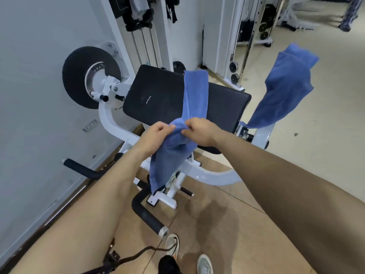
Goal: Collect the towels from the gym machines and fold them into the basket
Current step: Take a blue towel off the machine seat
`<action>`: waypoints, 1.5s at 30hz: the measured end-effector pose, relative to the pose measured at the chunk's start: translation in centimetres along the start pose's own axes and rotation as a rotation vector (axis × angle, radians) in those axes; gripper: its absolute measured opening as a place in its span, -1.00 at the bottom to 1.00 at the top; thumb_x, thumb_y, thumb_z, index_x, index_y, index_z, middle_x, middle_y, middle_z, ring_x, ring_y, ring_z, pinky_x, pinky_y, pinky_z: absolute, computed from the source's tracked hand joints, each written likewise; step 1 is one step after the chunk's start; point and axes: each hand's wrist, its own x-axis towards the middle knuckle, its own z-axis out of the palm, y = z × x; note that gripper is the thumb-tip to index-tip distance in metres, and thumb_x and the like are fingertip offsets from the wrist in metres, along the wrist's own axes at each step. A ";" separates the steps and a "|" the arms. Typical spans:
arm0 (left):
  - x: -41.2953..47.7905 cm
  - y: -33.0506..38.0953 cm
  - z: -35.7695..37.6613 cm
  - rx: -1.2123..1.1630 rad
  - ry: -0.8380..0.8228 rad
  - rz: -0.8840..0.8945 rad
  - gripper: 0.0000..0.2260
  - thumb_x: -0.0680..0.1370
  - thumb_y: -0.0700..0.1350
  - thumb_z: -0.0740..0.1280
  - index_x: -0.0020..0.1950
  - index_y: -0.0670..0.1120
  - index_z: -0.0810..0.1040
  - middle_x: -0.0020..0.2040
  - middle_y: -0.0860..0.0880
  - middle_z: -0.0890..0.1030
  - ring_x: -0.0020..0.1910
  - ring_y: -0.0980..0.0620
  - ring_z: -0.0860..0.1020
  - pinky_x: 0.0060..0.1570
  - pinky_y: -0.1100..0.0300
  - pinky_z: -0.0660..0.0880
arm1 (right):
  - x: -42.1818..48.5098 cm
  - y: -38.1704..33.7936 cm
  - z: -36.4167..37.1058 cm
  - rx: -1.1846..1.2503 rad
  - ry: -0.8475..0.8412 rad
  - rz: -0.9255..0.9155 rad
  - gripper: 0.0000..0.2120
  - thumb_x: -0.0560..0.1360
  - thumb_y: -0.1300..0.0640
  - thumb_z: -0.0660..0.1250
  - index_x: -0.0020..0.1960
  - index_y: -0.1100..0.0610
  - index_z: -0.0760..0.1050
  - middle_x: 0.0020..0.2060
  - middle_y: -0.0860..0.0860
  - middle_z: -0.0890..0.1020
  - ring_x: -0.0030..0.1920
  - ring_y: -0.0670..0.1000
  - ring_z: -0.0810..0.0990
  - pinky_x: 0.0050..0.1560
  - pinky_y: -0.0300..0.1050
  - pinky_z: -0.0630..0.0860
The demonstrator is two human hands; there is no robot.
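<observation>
Towels are not yet gathered: we see one blue towel draped over the black pad, a second towel hanging on the machine's right arm, and no basket. Our left hand and right hand both pinch the first towel's bunched middle, its tail hanging between our forearms.

A pale grey wall is seen along the left, edged at its foot by a dark skirting. The near floor is laid with tan tiles, while paler cream flooring is seen to the right. White cable-machine uprights and black weight plates are set at the far end.
</observation>
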 end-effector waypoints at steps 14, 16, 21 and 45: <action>-9.8 0.9 -8.4 -0.144 0.368 0.019 -0.64 0.63 0.06 0.27 -0.16 -0.23 0.43 -0.25 -0.06 0.46 -0.24 0.06 0.42 -0.20 0.15 0.38 | -2.7 -6.1 3.5 0.165 -0.214 -0.184 -0.67 0.47 -0.03 0.43 -0.22 0.13 0.34 -0.34 0.02 0.37 -0.35 -0.01 0.32 -0.25 -0.10 0.32; -11.8 0.1 -10.4 -0.130 0.391 0.014 -0.60 0.63 0.06 0.26 -0.15 -0.28 0.40 -0.25 -0.08 0.45 -0.25 0.05 0.41 -0.20 0.15 0.37 | -2.7 -7.1 4.8 0.096 -0.239 -0.168 -0.67 0.48 -0.07 0.40 -0.21 0.15 0.38 -0.32 0.04 0.40 -0.32 0.04 0.33 -0.22 -0.05 0.31; -18.3 -3.4 -15.6 -0.139 0.506 -0.036 -0.58 0.62 0.08 0.25 -0.20 -0.25 0.36 -0.26 -0.07 0.42 -0.25 0.05 0.38 -0.19 0.10 0.32 | -3.3 -11.5 7.3 -0.001 -0.256 -0.139 -0.68 0.56 -0.09 0.32 -0.21 0.09 0.35 -0.30 0.01 0.45 -0.27 0.05 0.38 -0.24 -0.05 0.30; -62.3 -26.3 -28.9 0.004 0.880 -0.640 -0.88 0.57 -0.13 0.31 -0.01 -0.14 0.61 -0.07 -0.08 0.69 -0.04 -0.10 0.61 0.04 0.01 0.52 | -17.5 -51.7 30.8 -0.256 -0.453 -0.751 -0.71 0.55 0.04 0.33 -0.32 0.08 0.40 -0.38 0.00 0.48 -0.25 0.09 0.44 -0.30 -0.09 0.31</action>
